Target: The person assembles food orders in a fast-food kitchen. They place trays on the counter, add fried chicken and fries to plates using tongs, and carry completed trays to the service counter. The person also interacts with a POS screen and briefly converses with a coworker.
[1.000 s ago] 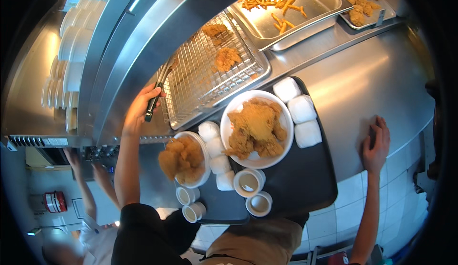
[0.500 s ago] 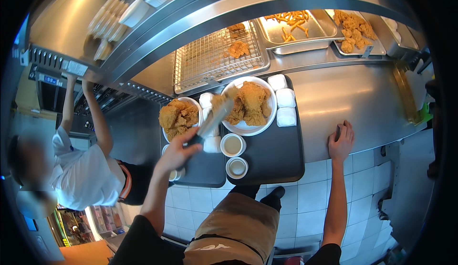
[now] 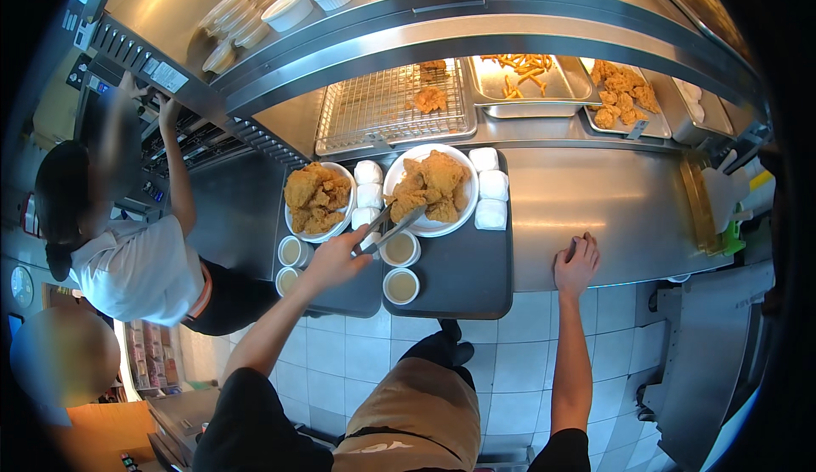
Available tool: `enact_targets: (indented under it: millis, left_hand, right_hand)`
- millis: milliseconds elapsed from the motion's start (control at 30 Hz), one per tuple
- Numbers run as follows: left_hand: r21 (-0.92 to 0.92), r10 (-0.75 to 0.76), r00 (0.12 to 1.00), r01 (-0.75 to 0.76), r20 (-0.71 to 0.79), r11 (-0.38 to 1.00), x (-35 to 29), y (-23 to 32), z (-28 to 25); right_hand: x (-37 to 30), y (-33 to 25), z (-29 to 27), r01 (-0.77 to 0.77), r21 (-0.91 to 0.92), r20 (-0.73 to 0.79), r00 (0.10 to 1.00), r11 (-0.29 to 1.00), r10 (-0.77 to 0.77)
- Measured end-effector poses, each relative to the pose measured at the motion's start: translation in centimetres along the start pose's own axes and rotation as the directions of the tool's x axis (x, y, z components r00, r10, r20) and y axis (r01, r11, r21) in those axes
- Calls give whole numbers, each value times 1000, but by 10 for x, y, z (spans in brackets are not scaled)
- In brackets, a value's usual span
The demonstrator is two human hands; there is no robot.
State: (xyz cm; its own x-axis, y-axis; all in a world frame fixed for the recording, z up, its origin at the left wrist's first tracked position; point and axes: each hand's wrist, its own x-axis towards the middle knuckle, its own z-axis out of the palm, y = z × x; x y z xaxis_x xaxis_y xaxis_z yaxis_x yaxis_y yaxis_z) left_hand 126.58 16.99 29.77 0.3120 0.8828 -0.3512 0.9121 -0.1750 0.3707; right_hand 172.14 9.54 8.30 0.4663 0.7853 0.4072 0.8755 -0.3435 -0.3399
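Note:
My left hand (image 3: 338,256) is closed around metal tongs (image 3: 401,226). Their arms stand apart, with the tips at the lower left of the fried chicken (image 3: 442,179) heaped on a white plate (image 3: 455,227). Whether they grip a piece is hard to see. The plate sits on a dark tray (image 3: 459,289), with white wrapped pieces (image 3: 493,184) on its right and two cups of pale liquid (image 3: 400,286) below. My right hand (image 3: 579,265) rests on the steel counter (image 3: 612,191), fingers curled, with a small dark thing at the thumb that I cannot make out.
A second dark tray (image 3: 340,302) holds another plate of chicken (image 3: 316,198). Behind are a wire rack (image 3: 365,115), a pan of fries (image 3: 529,102) and a chicken tray (image 3: 625,93). A co-worker (image 3: 140,268) stands at left. A steel shelf edge (image 3: 476,68) runs overhead.
The tongs have come down from above the gap between the plates to the chicken on the right plate. My right hand stays on the counter; the whole view has shifted slightly.

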Motion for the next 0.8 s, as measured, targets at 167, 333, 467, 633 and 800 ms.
enact_targets:
  millis: [167, 333, 467, 633, 800]
  left_hand:
    - [-35, -123, 992, 122, -11, 992, 5, 19, 16]
    - [1, -202, 979, 202, -11, 979, -6, 41, 26]
    - [108, -218, 976, 218, -9, 970, -7, 63, 41]
    - [150, -283, 959, 281, -13, 948, -1, 67, 43]
    - [193, -258, 963, 240, 74, 951, 2, 63, 28]
  right_hand:
    - [-1, 0, -1, -2, 15, 22, 1000, 1000, 1]
    - [0, -1, -1, 7, 18, 15, 1000, 1000, -7]
    - [0, -2, -1, 4, 25, 22, 1000, 1000, -5]
    - [0, -1, -2, 17, 26, 8, 1000, 1000, -17]
    - [0, 0, -2, 29, 40, -4, 1000, 999, -29]
